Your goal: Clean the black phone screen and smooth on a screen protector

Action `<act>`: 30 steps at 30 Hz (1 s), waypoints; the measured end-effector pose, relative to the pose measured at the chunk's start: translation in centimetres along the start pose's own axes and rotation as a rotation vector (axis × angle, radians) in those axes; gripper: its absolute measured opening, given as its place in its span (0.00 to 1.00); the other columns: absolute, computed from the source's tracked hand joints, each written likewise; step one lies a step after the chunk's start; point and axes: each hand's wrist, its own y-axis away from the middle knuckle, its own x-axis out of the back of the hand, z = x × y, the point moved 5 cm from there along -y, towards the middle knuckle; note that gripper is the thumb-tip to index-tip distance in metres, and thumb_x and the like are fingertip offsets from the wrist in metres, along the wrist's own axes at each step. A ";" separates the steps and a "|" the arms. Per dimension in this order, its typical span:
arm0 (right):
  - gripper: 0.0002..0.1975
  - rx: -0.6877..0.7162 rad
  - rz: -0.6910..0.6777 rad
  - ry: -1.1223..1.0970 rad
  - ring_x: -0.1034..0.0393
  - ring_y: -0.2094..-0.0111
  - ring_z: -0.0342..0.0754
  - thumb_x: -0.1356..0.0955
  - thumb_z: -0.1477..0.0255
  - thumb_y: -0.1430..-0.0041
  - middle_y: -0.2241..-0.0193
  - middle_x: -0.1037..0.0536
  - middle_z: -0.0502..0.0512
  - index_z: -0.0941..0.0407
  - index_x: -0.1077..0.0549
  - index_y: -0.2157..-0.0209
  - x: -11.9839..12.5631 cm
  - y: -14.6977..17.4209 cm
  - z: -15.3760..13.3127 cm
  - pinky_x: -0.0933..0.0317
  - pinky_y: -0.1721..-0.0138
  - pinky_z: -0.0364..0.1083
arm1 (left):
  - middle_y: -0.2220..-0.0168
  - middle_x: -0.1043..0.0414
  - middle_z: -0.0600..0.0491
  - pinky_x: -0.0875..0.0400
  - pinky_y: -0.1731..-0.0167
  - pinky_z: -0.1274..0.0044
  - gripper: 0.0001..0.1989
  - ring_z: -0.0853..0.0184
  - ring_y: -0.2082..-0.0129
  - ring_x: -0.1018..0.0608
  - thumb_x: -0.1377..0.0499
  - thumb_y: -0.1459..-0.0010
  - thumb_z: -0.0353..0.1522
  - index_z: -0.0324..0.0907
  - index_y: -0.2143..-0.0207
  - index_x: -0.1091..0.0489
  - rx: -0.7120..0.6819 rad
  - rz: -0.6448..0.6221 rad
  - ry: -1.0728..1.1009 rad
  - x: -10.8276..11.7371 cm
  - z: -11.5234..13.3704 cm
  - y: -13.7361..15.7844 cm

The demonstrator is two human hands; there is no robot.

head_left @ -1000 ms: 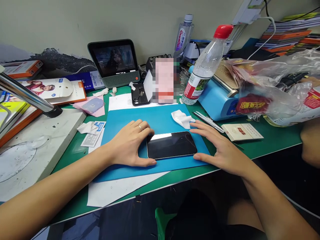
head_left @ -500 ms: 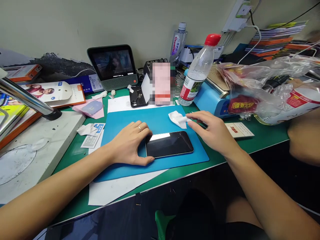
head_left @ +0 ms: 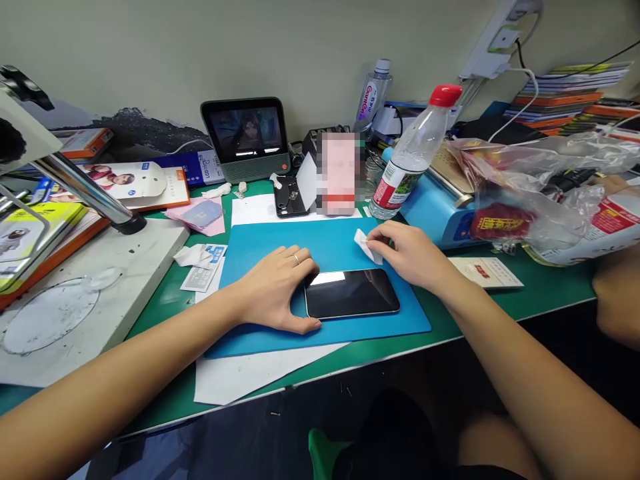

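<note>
A smartphone (head_left: pixel 353 294) with a dark, glossy screen lies face up on the blue mat (head_left: pixel 295 235). My left hand (head_left: pixel 280 288) grips its left end, thumb at the near edge and fingers at the far edge. Just beyond the phone's far right corner, my right hand (head_left: pixel 407 255) pinches a crumpled white wipe (head_left: pixel 367 245) between thumb and fingertips. Part of that wipe is hidden behind the fingers. To the left of the mat lie a torn blue-and-white sachet (head_left: pixel 204 280) and another crumpled white piece (head_left: pixel 193 255).
Behind the mat are a smart display (head_left: pixel 246 139), a black phone case (head_left: pixel 291 196) and a red-capped water bottle (head_left: pixel 411 160). A blue machine (head_left: pixel 440 207) and plastic bags (head_left: pixel 545 193) crowd the right. A metal-posted stand (head_left: pixel 150 257) occupies the left. Another person's arm shows at the right edge.
My right hand has closed on the white wipe, and the wipe is now partly lifted and bunched. My left hand keeps its grip on the phone. The whole view has shifted slightly.
</note>
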 end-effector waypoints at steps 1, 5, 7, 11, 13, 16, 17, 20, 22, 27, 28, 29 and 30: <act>0.10 0.015 0.011 -0.018 0.27 0.62 0.54 0.36 0.69 0.33 0.64 0.20 0.57 0.54 0.24 0.66 0.2 0.5 -1.0 0.38 0.60 0.50 | 0.59 0.32 0.50 0.36 0.59 0.65 0.32 0.57 0.62 0.28 0.37 0.49 0.57 0.41 0.55 0.33 0.003 -0.002 0.002 0.0 0.0 0.0; 0.09 0.149 -0.065 -0.093 0.27 0.60 0.51 0.36 0.70 0.30 0.62 0.21 0.54 0.53 0.24 0.63 -0.4 2.6 -5.8 0.37 0.59 0.49 | 0.59 0.32 0.49 0.35 0.58 0.64 0.31 0.56 0.60 0.28 0.37 0.49 0.56 0.40 0.55 0.33 0.002 0.014 0.002 -0.1 -0.2 0.0; 0.10 0.188 -0.139 -0.099 0.29 0.60 0.51 0.36 0.72 0.29 0.63 0.22 0.54 0.53 0.24 0.65 -1.5 3.1 -7.9 0.38 0.61 0.48 | 0.59 0.31 0.48 0.35 0.59 0.64 0.30 0.55 0.60 0.29 0.37 0.49 0.56 0.41 0.57 0.33 0.003 0.032 -0.004 -0.1 -0.2 0.0; 0.11 0.246 -0.226 -0.086 0.30 0.60 0.50 0.35 0.74 0.29 0.63 0.24 0.55 0.54 0.24 0.66 -3.6 3.2 -10.0 0.39 0.61 0.47 | 0.62 0.32 0.48 0.35 0.61 0.65 0.27 0.56 0.63 0.29 0.38 0.48 0.56 0.42 0.61 0.35 -0.011 0.062 0.003 -0.2 -0.3 0.0; 0.10 0.274 -0.239 -0.076 0.31 0.60 0.50 0.35 0.75 0.29 0.64 0.24 0.55 0.55 0.23 0.65 -4.2 3.0 -10.4 0.39 0.61 0.47 | 0.62 0.32 0.49 0.35 0.62 0.65 0.26 0.57 0.63 0.29 0.38 0.48 0.55 0.43 0.63 0.36 -0.025 0.068 0.008 -0.2 -0.2 0.0; 0.11 0.318 -0.242 -0.056 0.33 0.62 0.50 0.34 0.75 0.30 0.65 0.25 0.55 0.56 0.22 0.67 -4.6 3.0 -10.7 0.41 0.63 0.48 | 0.63 0.33 0.49 0.36 0.63 0.66 0.24 0.58 0.63 0.30 0.39 0.46 0.54 0.43 0.64 0.37 -0.033 0.063 0.003 -0.2 -0.1 -0.1; 0.11 0.331 -0.239 -0.054 0.33 0.62 0.50 0.34 0.76 0.30 0.66 0.25 0.55 0.56 0.22 0.68 -4.6 3.0 -10.8 0.41 0.63 0.48 | 0.63 0.33 0.50 0.36 0.63 0.66 0.24 0.58 0.64 0.30 0.39 0.46 0.54 0.43 0.65 0.38 -0.033 0.060 -0.001 -0.2 -0.1 -0.1; 0.11 0.358 -0.222 -0.062 0.34 0.63 0.49 0.33 0.77 0.31 0.66 0.25 0.54 0.56 0.23 0.68 -4.7 3.1 -10.9 0.41 0.63 0.48 | 0.64 0.34 0.50 0.36 0.64 0.66 0.24 0.59 0.64 0.30 0.39 0.46 0.53 0.44 0.66 0.40 -0.034 0.056 -0.013 -0.2 -0.1 -0.1; 0.11 0.369 -0.214 -0.065 0.34 0.63 0.49 0.33 0.77 0.31 0.66 0.25 0.54 0.56 0.23 0.69 -4.8 3.1 -10.9 0.41 0.63 0.47 | 0.64 0.34 0.50 0.36 0.64 0.66 0.23 0.59 0.64 0.30 0.39 0.46 0.53 0.44 0.67 0.41 -0.033 0.054 -0.014 -0.3 -0.1 -0.1; 0.12 0.386 -0.171 -0.056 0.36 0.64 0.49 0.34 0.78 0.32 0.67 0.26 0.54 0.57 0.24 0.71 -5.1 3.1 -10.9 0.42 0.64 0.47 | 0.64 0.35 0.51 0.36 0.64 0.66 0.23 0.59 0.65 0.31 0.39 0.46 0.53 0.45 0.67 0.42 -0.035 0.058 0.001 -0.3 -0.1 -0.2; 0.12 0.386 -0.164 -0.052 0.36 0.64 0.49 0.34 0.79 0.32 0.68 0.26 0.54 0.57 0.25 0.71 -5.1 3.1 -10.9 0.42 0.64 0.48 | 0.65 0.35 0.51 0.36 0.64 0.66 0.23 0.59 0.65 0.31 0.39 0.46 0.53 0.45 0.68 0.42 -0.036 0.060 0.000 -0.3 -0.1 -0.2; 0.13 0.384 -0.158 -0.049 0.36 0.65 0.49 0.34 0.79 0.32 0.68 0.26 0.54 0.57 0.25 0.71 -5.2 3.1 -11.0 0.42 0.64 0.48 | 0.65 0.35 0.51 0.36 0.64 0.66 0.23 0.59 0.65 0.31 0.39 0.46 0.53 0.45 0.68 0.43 -0.036 0.062 0.000 -0.3 -0.1 -0.2; 0.13 0.381 -0.155 -0.046 0.37 0.65 0.49 0.34 0.79 0.32 0.68 0.26 0.54 0.57 0.26 0.72 -5.3 3.1 -11.0 0.42 0.64 0.48 | 0.65 0.35 0.51 0.36 0.65 0.66 0.23 0.59 0.66 0.32 0.39 0.46 0.52 0.45 0.68 0.43 -0.036 0.061 -0.001 -0.4 -0.1 -0.2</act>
